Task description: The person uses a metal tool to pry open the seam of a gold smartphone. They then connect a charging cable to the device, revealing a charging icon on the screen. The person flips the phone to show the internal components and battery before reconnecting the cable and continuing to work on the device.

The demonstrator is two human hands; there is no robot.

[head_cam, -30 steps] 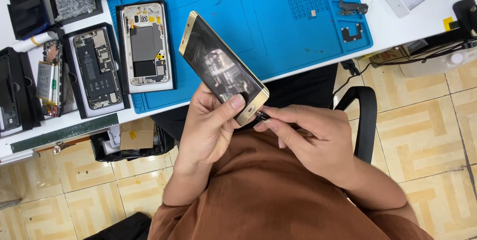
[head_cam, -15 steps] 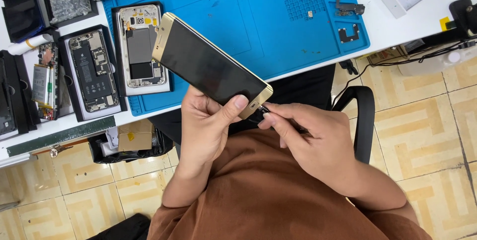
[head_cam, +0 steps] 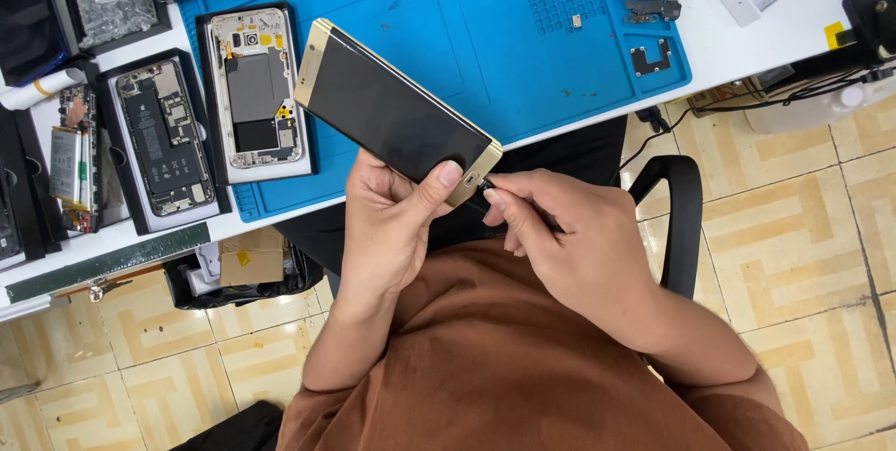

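Observation:
My left hand [head_cam: 392,227] grips a gold-edged phone with a black screen [head_cam: 392,115] by its lower end, thumb on the bottom bezel. The phone lies nearly flat, slanting up to the left over the blue mat's front edge. My right hand [head_cam: 560,236] pinches a thin dark tool [head_cam: 486,191] whose tip meets the phone's bottom edge. Most of the tool is hidden inside the fingers.
A blue work mat [head_cam: 523,59] on the white bench carries small parts [head_cam: 644,7]. At left lie an opened phone with a gold frame [head_cam: 255,87], an opened dark phone [head_cam: 163,143] and a bare circuit board with battery [head_cam: 70,157]. A black chair arm [head_cam: 686,218] is at right; a box [head_cam: 252,255] sits under the bench.
The phone has tipped from a steep slant to nearly flat and its top has swung left. My right hand stays at its bottom edge.

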